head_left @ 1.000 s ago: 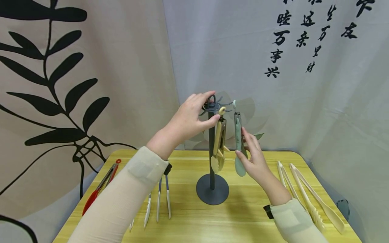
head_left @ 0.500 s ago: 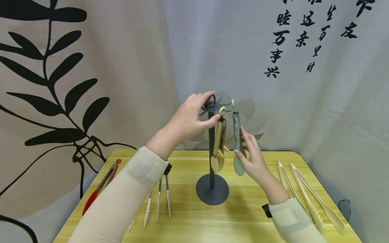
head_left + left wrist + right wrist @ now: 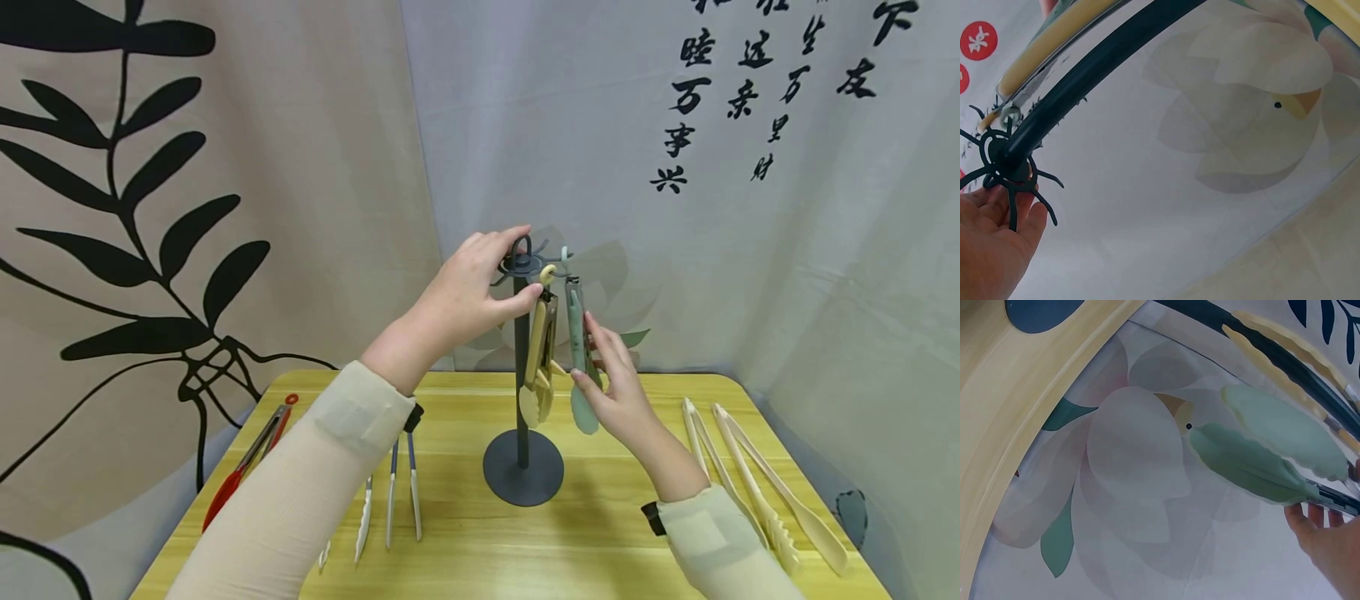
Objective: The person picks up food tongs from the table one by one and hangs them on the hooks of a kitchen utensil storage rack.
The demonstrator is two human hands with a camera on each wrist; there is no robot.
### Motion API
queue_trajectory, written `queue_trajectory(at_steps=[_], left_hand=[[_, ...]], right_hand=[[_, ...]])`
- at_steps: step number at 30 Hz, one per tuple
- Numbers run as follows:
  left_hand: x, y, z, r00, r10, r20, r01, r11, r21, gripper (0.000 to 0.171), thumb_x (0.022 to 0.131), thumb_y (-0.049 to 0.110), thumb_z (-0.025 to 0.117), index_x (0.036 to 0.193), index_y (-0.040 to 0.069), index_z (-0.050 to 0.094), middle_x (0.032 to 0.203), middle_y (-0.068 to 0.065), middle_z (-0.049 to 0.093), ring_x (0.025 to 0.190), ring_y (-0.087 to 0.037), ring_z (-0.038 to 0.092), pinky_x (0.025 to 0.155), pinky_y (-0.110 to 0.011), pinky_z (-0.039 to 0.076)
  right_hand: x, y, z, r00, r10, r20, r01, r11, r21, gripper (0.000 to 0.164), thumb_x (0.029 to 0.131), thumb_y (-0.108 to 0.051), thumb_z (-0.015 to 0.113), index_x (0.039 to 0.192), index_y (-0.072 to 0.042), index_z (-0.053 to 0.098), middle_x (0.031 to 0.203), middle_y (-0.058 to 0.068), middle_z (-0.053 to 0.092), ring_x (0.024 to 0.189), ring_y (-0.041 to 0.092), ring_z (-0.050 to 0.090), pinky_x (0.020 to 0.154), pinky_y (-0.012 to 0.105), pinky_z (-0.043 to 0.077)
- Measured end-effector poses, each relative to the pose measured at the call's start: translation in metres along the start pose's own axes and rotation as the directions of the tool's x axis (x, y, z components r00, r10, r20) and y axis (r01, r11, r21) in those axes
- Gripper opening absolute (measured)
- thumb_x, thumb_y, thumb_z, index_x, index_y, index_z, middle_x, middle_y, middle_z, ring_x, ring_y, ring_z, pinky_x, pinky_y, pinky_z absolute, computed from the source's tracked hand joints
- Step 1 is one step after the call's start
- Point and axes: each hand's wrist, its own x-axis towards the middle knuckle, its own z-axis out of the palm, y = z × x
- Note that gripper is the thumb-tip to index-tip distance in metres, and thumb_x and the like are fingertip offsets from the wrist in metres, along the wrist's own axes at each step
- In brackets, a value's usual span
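A dark stand point(image 3: 523, 475) with a round base and a ring of hooks on top stands on the table. My left hand point(image 3: 483, 283) grips its top, fingers at the upper loop; in the left wrist view the fingertips lie against the hook ring point(image 3: 1015, 175). Yellow tongs point(image 3: 537, 346) hang from one hook beside my left thumb. In my right hand point(image 3: 621, 392) I hold pale green tongs point(image 3: 576, 325) upright by the handles, their hanging loop point(image 3: 565, 257) overlapping a hook's end. The right wrist view shows the green scalloped heads point(image 3: 1250, 465) pointing away from the fingers.
Red-tipped tongs point(image 3: 238, 471) lie at the table's left. Blue-handled tongs point(image 3: 415, 492) and other light-tipped tongs point(image 3: 363, 521) lie partly under the left sleeve. Two cream tongs point(image 3: 780, 492) lie at the right. A printed curtain point(image 3: 337, 183) hangs behind the table point(image 3: 480, 575).
My right hand has moved the green tongs leftward toward the stand, bringing their loop onto a hook's end in the head view. The left hand has stayed at the stand's top.
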Motion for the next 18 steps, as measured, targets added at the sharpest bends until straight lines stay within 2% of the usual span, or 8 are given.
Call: queue_trajectory(at_steps=[18], left_hand=[[0.0007,-0.0005,0.0015,1.000,0.013,-0.002,-0.013,1.000,-0.027,0.068,0.088,0.046,0.056,0.147,0.020,0.033,0.128,0.002,0.055,0.114,-0.014,0.044,0.095,-0.036,0.044]], right_hand=[[0.0006,0.0013,-0.0005,1.000,-0.027,0.008,0.027,1.000,0.011,0.068,0.085,0.014,0.056,0.145,0.008,0.024,0.136,0.031,0.035,0.109,0.038,0.044,0.084,0.054,0.042]])
